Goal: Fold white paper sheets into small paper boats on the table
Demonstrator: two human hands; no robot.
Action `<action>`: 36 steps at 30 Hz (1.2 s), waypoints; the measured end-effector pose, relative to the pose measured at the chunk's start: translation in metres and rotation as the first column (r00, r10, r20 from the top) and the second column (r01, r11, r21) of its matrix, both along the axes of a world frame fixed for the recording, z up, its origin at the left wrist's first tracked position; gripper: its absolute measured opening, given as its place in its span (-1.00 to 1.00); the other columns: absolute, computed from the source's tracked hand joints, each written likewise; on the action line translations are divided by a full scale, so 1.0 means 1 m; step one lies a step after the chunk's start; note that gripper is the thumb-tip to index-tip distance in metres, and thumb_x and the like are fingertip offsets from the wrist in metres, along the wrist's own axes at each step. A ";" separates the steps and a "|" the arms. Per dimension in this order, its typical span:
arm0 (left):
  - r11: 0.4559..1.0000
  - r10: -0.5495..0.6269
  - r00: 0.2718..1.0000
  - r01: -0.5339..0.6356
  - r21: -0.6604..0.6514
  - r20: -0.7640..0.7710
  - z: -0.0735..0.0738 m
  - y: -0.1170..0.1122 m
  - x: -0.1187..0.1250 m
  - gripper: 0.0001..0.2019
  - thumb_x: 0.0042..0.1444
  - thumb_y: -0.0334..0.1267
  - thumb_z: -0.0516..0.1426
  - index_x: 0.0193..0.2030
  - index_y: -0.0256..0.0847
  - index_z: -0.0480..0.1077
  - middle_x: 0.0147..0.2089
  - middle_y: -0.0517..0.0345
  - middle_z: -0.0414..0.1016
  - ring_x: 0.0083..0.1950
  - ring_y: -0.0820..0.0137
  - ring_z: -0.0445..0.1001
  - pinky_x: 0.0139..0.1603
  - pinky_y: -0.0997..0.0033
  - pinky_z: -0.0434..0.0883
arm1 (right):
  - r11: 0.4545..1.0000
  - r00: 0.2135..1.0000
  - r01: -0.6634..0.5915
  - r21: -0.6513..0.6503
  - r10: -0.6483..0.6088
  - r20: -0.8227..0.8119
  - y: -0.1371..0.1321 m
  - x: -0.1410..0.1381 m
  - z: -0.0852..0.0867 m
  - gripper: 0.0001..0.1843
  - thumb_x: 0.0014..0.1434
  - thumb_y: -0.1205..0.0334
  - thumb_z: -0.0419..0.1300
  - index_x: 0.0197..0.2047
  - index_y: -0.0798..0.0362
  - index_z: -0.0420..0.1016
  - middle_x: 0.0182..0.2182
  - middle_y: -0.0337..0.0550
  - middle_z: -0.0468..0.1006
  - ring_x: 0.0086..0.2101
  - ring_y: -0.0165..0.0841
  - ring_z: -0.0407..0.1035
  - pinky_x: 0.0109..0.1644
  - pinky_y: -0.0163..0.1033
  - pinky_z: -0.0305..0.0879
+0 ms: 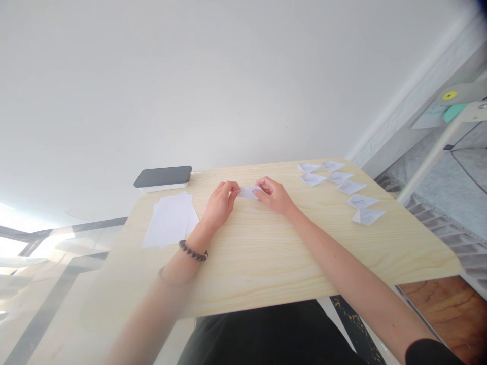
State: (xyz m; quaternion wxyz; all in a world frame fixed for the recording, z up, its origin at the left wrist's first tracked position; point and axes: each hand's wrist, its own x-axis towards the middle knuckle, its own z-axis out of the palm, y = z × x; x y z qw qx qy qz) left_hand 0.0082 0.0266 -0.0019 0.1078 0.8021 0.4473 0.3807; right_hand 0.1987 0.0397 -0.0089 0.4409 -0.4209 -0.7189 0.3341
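- Left hand [220,203]: fingers curled, pinching the left end of a small paper piece [250,191]. A beaded bracelet [193,251] sits on that wrist.
- Right hand [276,195]: fingertips closed on the right end of the same piece.
- Location of the piece: held between the two hands, at or just above the table [266,258], towards its far edge and near the middle. Whether it touches the surface cannot be told.
- Work done, as judged from the layout: seven folded paper pieces [350,187] lie in a loose group on the right far part of the table, apart from the hands. They appear finished.
- Work left, as judged: a stack of flat sheets [171,220] lies to the left, just beside the left hand, unfolded. The number of sheets cannot be counted, so the share remaining is not established.
- The piece in hand appears partly folded; the exact fold is too small to make out.
- Surface: light wood-grain top, level, no marks noted.
- A dark flat device [163,176] on a white base rests at the far left edge, with a thin cable beside it.
- Room: a plain white wall [190,76] behind the table, a pale frame [433,157] at the right, and wood flooring [445,299] below. Glare at the lower left hides detail there.
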 end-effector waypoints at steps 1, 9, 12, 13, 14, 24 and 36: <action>1.000 0.006 0.999 -0.005 -0.023 0.032 -0.001 0.000 0.000 -0.88 0.20 -0.28 -0.09 -0.21 -0.19 0.23 -0.23 0.11 0.39 -0.20 0.40 0.34 -0.21 0.38 0.31 | 1.000 1.000 -0.009 -0.011 0.009 -0.013 0.000 0.000 0.000 -0.78 0.04 0.07 0.08 -0.31 0.03 0.29 -0.43 -0.23 0.43 -0.43 -0.43 0.32 -0.36 -0.31 0.29; 0.993 0.048 0.984 -0.029 -0.112 0.171 -0.005 0.006 -0.002 -0.91 0.14 -0.28 -0.01 -0.24 -0.21 0.24 -0.28 0.15 0.40 -0.27 0.47 0.37 -0.33 0.47 0.30 | 0.987 0.984 -0.116 -0.115 0.099 -0.146 0.000 -0.001 0.001 -0.74 0.02 0.04 0.12 -0.29 0.03 0.31 -0.36 -0.21 0.45 -0.37 -0.41 0.36 -0.37 -0.29 0.39; 0.995 0.049 0.988 -0.036 -0.092 0.144 -0.003 0.004 -0.002 -0.92 0.13 -0.27 0.00 -0.28 -0.20 0.27 -0.31 0.16 0.39 -0.27 0.45 0.37 -0.34 0.46 0.30 | 0.985 0.983 -0.109 -0.132 0.087 -0.165 0.000 -0.002 0.001 -0.72 0.01 0.02 0.13 -0.28 0.03 0.31 -0.35 -0.20 0.47 -0.36 -0.39 0.38 -0.36 -0.27 0.42; 0.996 0.041 0.991 -0.031 -0.081 0.126 -0.002 0.004 -0.002 -0.90 0.14 -0.26 0.00 -0.29 -0.20 0.28 -0.31 0.15 0.39 -0.26 0.45 0.36 -0.34 0.46 0.31 | 0.986 0.983 -0.100 -0.137 0.076 -0.168 0.000 -0.002 0.001 -0.71 0.01 0.01 0.13 -0.28 0.03 0.31 -0.35 -0.20 0.48 -0.37 -0.39 0.38 -0.37 -0.27 0.42; 0.997 0.031 0.994 -0.024 -0.068 0.108 -0.001 0.003 -0.002 -0.89 0.15 -0.25 -0.01 -0.29 -0.20 0.29 -0.30 0.14 0.39 -0.25 0.44 0.36 -0.33 0.45 0.31 | 0.986 0.983 -0.087 -0.141 0.063 -0.170 0.000 -0.002 0.000 -0.70 0.00 0.01 0.14 -0.28 0.03 0.31 -0.35 -0.20 0.48 -0.37 -0.39 0.39 -0.37 -0.26 0.42; 0.999 0.018 0.998 -0.015 -0.050 0.061 -0.002 0.002 -0.002 -0.81 0.11 -0.19 0.04 -0.15 -0.16 0.34 -0.22 0.11 0.40 -0.19 0.40 0.36 -0.30 0.40 0.34 | 0.998 0.996 0.050 -0.033 -0.052 -0.078 0.000 -0.003 0.001 -0.73 0.04 0.01 0.11 -0.28 0.02 0.34 -0.36 -0.19 0.52 -0.39 -0.37 0.41 -0.30 -0.24 0.36; 1.000 0.022 0.998 -0.021 -0.021 0.060 -0.001 0.003 -0.002 -0.83 0.10 -0.20 0.05 -0.21 -0.16 0.38 -0.24 0.12 0.45 -0.16 0.38 0.37 -0.28 0.39 0.36 | 0.994 0.997 0.080 0.071 -0.081 0.009 -0.004 -0.004 0.003 -0.77 0.07 0.06 0.08 -0.27 0.02 0.35 -0.34 -0.17 0.54 -0.31 -0.35 0.42 -0.23 -0.28 0.29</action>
